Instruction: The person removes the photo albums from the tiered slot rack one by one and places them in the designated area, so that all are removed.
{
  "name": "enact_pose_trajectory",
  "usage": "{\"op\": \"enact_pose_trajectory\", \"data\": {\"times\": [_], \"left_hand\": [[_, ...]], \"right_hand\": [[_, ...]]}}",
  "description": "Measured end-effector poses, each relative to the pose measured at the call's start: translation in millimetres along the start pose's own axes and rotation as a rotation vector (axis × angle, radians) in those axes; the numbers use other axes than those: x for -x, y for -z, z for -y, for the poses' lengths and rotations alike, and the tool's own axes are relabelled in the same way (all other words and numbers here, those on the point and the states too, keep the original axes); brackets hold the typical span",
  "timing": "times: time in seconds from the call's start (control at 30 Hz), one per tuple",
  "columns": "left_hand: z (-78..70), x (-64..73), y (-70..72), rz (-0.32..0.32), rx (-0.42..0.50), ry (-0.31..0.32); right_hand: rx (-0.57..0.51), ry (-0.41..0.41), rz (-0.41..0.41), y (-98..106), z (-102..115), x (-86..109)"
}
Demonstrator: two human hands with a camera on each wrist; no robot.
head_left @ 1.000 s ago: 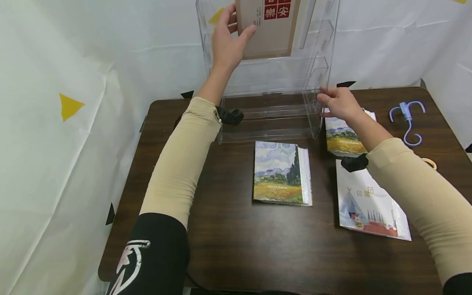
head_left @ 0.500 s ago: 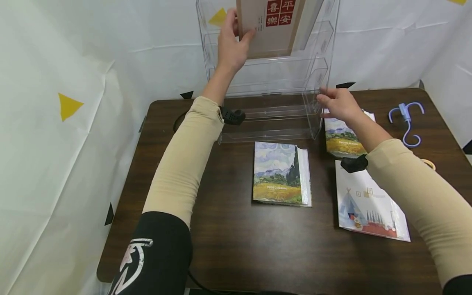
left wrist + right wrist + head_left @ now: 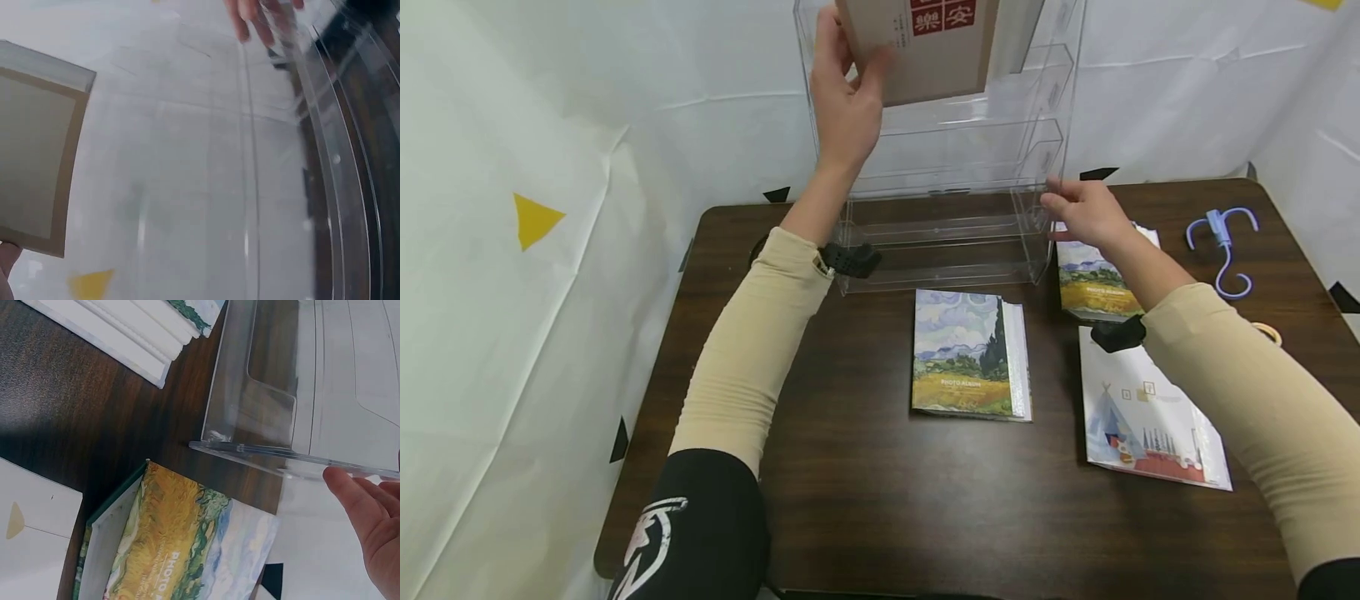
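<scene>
In the head view, my left hand (image 3: 846,112) grips the left edge of a brown book (image 3: 943,62) with red character squares, thumb on its front. The book is tilted, in front of the upper tiers of a clear acrylic rack (image 3: 955,271). Its framed cover also shows in the left wrist view as a brown-bordered panel (image 3: 31,150). My right hand (image 3: 1086,212) holds the rack's right side panel; in the right wrist view the thumb (image 3: 350,500) lies at the panel's edge. Part of a greyish book (image 3: 1028,37) shows behind the brown one.
A landscape-covered photo album (image 3: 962,354) lies in front of the rack. Another photo album (image 3: 1093,283) lies below my right hand, with a white album (image 3: 1150,425) nearer me. A blue hook hanger (image 3: 1222,250) and a tan ring (image 3: 1267,333) are on the table's right side.
My left hand has moved the brown book left and slightly up over the last half second, and its lower edge now slants. My right hand stays at the rack's side.
</scene>
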State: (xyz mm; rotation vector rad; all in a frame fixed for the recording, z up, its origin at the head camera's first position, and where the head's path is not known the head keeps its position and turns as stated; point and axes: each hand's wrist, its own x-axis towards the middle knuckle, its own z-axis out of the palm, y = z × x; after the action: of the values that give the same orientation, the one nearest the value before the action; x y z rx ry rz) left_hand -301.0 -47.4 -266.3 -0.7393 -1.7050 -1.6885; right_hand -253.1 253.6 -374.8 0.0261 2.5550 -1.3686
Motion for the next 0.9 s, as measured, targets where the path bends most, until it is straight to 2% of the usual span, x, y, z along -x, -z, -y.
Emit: {"op": "enact_pose_trajectory", "data": {"times": [0.07, 0.17, 0.3, 0.37, 0.43, 0.5, 0.57, 0.73, 0.8, 0.9], "left_hand": [[-14.4, 8.6, 10.6, -0.006, 0.032, -0.032], [-31.1, 28.1, 30.9, -0.010, 0.116, -0.015], [-35.1, 66.0, 64.1, 0.016, 0.219, -0.007], [-34.3, 88.7, 81.5, 0.048, 0.235, -0.010], [-36.4, 113.2, 98.5, 0.085, 0.233, 0.026], [-40.1, 138.6, 115.5, 0.111, 0.221, 0.100], [-44.4, 164.6, 133.0, 0.138, 0.181, 0.200], [-54.1, 223.6, 172.7, 0.231, -0.001, 0.481], [-55.7, 241.0, 183.9, 0.267, -0.068, 0.589], [-53.5, 258.0, 195.7, 0.277, -0.119, 0.730]], "right_hand": [[0.022, -0.006, -0.005, -1, 8, 5.2], [0.022, -0.015, 0.007, 0, 13, 8.6], [0.030, -0.022, 0.012, 1, 11, 7.8], [0.042, -0.020, 0.004, 1, 10, 7.6], [0.040, -0.016, 0.004, 3, 10, 8.3], [0.036, -0.013, 0.005, 3, 9, 8.6], [0.030, -0.012, 0.005, 4, 9, 8.6], [0.031, -0.011, 0.013, 4, 7, 7.0], [0.031, -0.007, 0.016, 5, 7, 7.5], [0.026, -0.005, 0.016, 7, 8, 8.9]]}}
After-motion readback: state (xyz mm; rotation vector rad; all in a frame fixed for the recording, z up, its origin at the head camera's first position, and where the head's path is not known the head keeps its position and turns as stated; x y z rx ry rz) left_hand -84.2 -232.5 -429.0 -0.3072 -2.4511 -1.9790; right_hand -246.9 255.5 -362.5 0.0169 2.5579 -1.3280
